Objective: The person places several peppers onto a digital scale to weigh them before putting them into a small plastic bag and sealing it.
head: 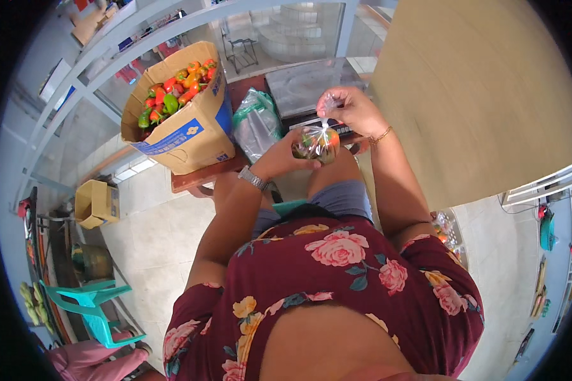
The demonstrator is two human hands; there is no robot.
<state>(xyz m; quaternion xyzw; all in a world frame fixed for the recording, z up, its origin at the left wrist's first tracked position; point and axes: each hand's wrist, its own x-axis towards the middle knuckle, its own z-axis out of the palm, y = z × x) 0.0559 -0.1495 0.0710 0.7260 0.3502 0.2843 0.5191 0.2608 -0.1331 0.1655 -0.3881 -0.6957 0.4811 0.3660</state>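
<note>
A clear plastic bag of peppers (pixel 323 145) hangs between my two hands above my lap, its neck drawn narrow. My left hand (pixel 286 155) cups the filled lower part from the left. Higher up, my right hand (pixel 350 112) pinches the gathered neck of the bag. Behind the bag lies a digital scale (pixel 314 88) with a flat metal pan, its front panel partly hidden. A stack of clear plastic bags in a green-tinted wrapper (pixel 257 124) rests left of the scale. Further left stands an open cardboard box (pixel 186 143) filled with red, orange and green peppers (pixel 176 93).
A reddish wooden bench (pixel 190 181) carries the box and scale. To the right rises a large tan board (pixel 472 105). A tray with bagged produce (pixel 450 233) sits low beside my right elbow. A teal plastic chair (pixel 95 309), a small carton (pixel 97 204) and a person's legs (pixel 95 357) are at left.
</note>
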